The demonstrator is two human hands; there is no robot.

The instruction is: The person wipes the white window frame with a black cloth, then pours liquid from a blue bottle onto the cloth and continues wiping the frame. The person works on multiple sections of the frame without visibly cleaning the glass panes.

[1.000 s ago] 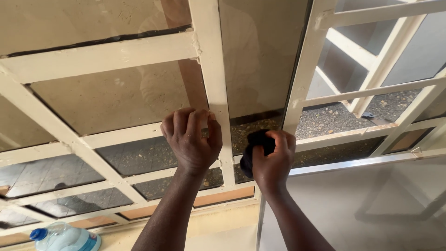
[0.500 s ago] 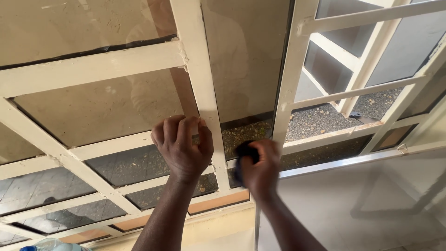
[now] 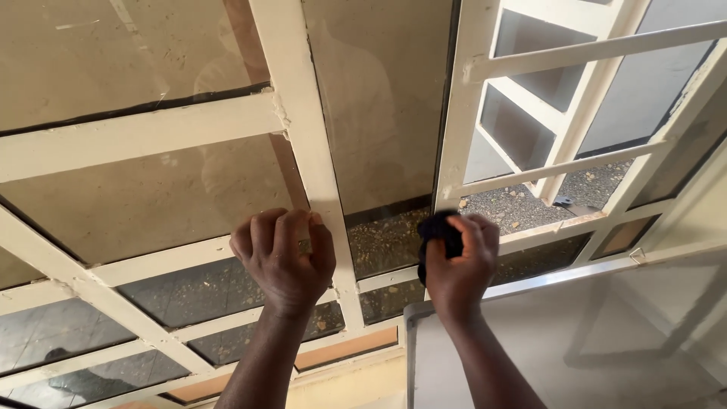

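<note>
My left hand (image 3: 284,259) curls its fingers over a cream horizontal bar of the window grille (image 3: 151,132), next to the vertical bar (image 3: 322,197). In my right hand (image 3: 462,269) is a dark bunched cloth (image 3: 441,231), pressed against the glass pane (image 3: 386,129) near the foot of the cream window frame post (image 3: 458,136). Both forearms reach up from the bottom edge.
An open window sash (image 3: 575,144) with cream bars swings outward at right, over gravel ground (image 3: 522,204). A pale sill or ledge (image 3: 575,341) lies at lower right. Dark tiles show through the lower panes at left.
The view has shifted downward and closer. My right hand with the cloth has slid slightly along the pane; my left hand keeps its grip on the bar. The blue-capped bottle has left view.
</note>
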